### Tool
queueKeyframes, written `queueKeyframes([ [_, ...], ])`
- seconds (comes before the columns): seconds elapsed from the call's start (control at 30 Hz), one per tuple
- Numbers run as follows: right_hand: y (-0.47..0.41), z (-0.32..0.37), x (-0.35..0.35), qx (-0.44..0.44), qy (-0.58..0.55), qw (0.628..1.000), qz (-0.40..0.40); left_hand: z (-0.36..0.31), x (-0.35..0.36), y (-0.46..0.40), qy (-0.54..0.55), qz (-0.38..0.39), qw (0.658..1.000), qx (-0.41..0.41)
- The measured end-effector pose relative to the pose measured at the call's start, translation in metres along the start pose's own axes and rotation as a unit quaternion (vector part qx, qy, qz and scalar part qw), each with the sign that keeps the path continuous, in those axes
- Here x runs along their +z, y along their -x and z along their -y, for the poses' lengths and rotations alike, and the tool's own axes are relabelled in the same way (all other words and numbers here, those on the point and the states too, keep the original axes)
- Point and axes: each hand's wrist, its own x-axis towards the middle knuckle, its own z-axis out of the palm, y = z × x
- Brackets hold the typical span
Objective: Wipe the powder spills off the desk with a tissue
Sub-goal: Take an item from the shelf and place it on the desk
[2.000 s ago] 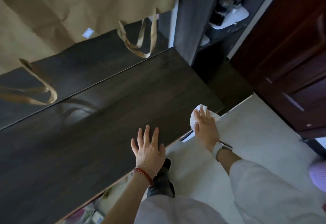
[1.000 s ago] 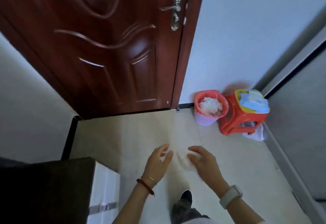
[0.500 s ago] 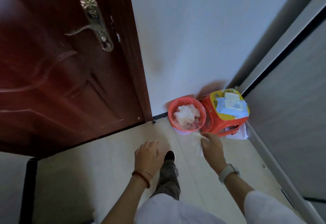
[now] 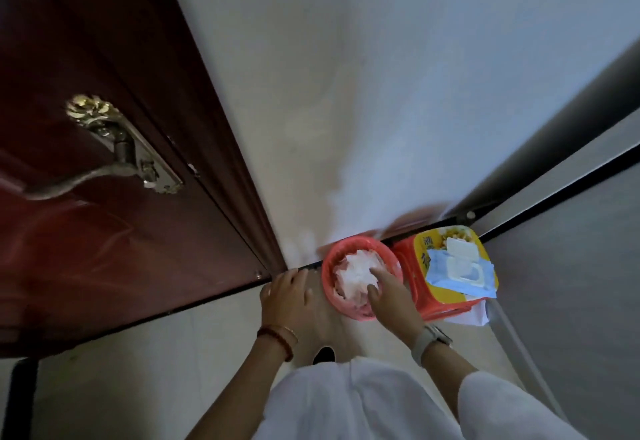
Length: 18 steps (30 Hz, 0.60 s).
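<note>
A small red waste basket [image 4: 328, 275] stands on the floor against the white wall, filled with crumpled white tissues [image 4: 353, 271]. My right hand [image 4: 391, 296] reaches into it, thumb and fingers spread on top of the tissues; which tissue is the one I carried I cannot tell. My left hand [image 4: 287, 297] hovers just left of the basket, palm down, fingers loosely apart and holding nothing. The desk is out of view.
A red and yellow plastic stool [image 4: 410, 252] stands right of the basket with a blue pack of wipes [image 4: 460, 271] on it. A dark red door [image 4: 104, 249] with a brass handle [image 4: 104, 162] is on the left, a grey panel [image 4: 571, 283] on the right.
I turned from the desk and walked to the corner. My right hand carried the tissue from the desk edge to the red basket and now rests inside it.
</note>
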Motion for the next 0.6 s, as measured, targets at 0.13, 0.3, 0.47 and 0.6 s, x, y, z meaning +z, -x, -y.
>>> queueKeyframes([
  [0.13,-0.013,0.02,-0.004,-0.102,0.079,0.991,0.033,0.008,-0.012,0.014,0.024,-0.051,0.996,-0.067],
  [0.3,-0.016,0.069,0.017,-0.298,0.139,0.938,0.114,0.03,-0.02,0.082,0.066,-0.16,0.955,-0.24],
  [0.47,0.031,0.124,0.071,-0.468,0.177,0.837,0.223,0.04,-0.003,0.206,0.104,-0.215,0.851,-0.468],
  [0.6,0.104,0.154,0.126,-0.56,0.197,0.737,0.324,0.049,0.014,0.312,0.116,-0.25,0.757,-0.592],
])
